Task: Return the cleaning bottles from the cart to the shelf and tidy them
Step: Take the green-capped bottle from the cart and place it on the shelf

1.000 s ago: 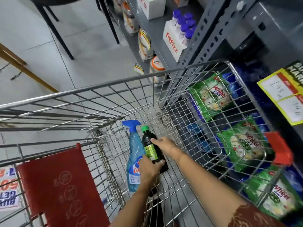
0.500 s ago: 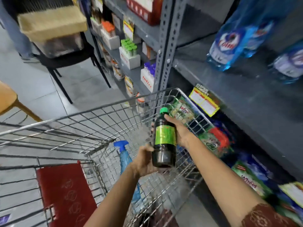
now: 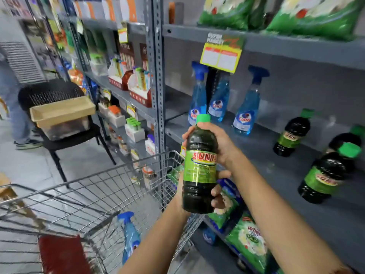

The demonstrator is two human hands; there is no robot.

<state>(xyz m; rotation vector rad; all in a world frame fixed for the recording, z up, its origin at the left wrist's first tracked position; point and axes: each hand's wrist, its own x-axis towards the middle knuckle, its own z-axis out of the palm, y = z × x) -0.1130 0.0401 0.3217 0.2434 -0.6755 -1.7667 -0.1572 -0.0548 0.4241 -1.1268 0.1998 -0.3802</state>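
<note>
I hold a dark bottle with a green label and green cap [image 3: 199, 165] upright in front of the grey shelf [image 3: 276, 175]. My right hand [image 3: 219, 143] grips its neck and shoulder. My left hand [image 3: 216, 196] wraps its base. On the shelf stand three blue spray bottles [image 3: 245, 107] at the back and three dark green-capped bottles [image 3: 324, 175] to the right. One blue spray bottle [image 3: 129, 236] lies in the wire cart [image 3: 110, 186] at lower left.
Green detergent bags [image 3: 245, 240] fill the lower shelf and the top shelf. A yellow price tag [image 3: 221, 56] hangs from the upper shelf edge. A black chair with a tan tray [image 3: 61, 113] stands in the aisle, a person's legs behind it.
Both hands lifted the dark bottle out of the cart and up to shelf height. The view rose from the cart to the shelf. The blue spray bottle stayed in the cart.
</note>
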